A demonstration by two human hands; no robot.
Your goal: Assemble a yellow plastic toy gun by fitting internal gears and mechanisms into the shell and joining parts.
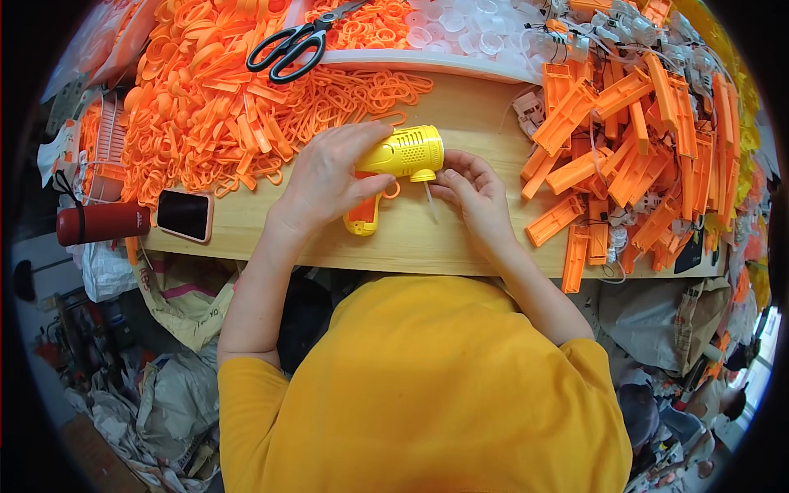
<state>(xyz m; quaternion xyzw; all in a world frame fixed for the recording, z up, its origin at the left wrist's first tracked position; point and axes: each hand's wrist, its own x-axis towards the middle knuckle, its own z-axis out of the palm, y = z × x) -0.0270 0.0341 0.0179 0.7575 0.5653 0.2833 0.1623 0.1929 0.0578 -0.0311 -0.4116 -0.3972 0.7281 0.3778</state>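
My left hand [333, 168] wraps over the back of a yellow plastic toy gun [404, 152] with an orange trigger ring and an orange panel in its handle. The barrel, with a vented, perforated side, faces right. Beneath the barrel's front sits a round yellow cap [422, 175], and a thin clear tube [431, 204] hangs down from it. Close beside the cap is my right hand [477, 193], its thumb and fingers drawn together at the barrel's front end. Whatever lies between those fingertips is hidden.
Orange parts [205, 107] heap at the left, with black-handled scissors [296, 45] on top. Clear cups [460, 29] fill a white tray [436, 62]. Orange handle shells [633, 156] with wires pile up at right. A phone [185, 215] and red flask [103, 223] lie left.
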